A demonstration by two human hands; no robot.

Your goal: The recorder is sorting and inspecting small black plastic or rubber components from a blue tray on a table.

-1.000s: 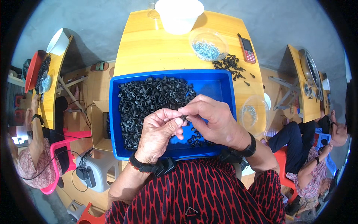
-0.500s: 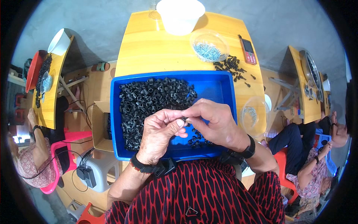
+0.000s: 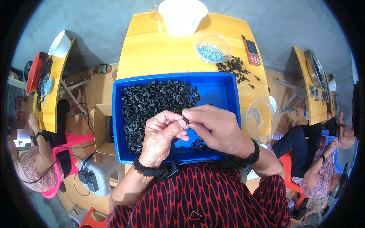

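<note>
At the centre of the frame the left hand [image 3: 161, 136] and the right hand [image 3: 216, 127] meet fingertip to fingertip, and between them both pinch a small black part [image 3: 186, 121], which is almost wholly covered by the fingers, so its shape is hard to make out; each grip is closed on that same piece. It hangs above the blue tray [image 3: 228, 95], just right of the heap of black plastic pieces [image 3: 156, 100] that fills the tray's left and upper part; these look like short ribbed rings or clips, matte and dark. A few loose black pieces [image 3: 197, 143] lie on the bare blue bottom under the hands, partly hidden by them. The tray's near edge is cut off by the person's red-and-black patterned shirt [image 3: 205, 201]. The tray sits on a yellow tabletop [image 3: 159, 49]. Toward the upper middle stands a white bowl [image 3: 183, 15], to its right a clear bowl of small metal screws [image 3: 211, 48], a scatter of black bits [image 3: 235, 68] and a red phone [image 3: 251, 51]. Another clear bowl [image 3: 258, 121] sits at the tabletop's right edge. At the far left and far right of the frame, other people sit at similar yellow tables on a grey floor.
</note>
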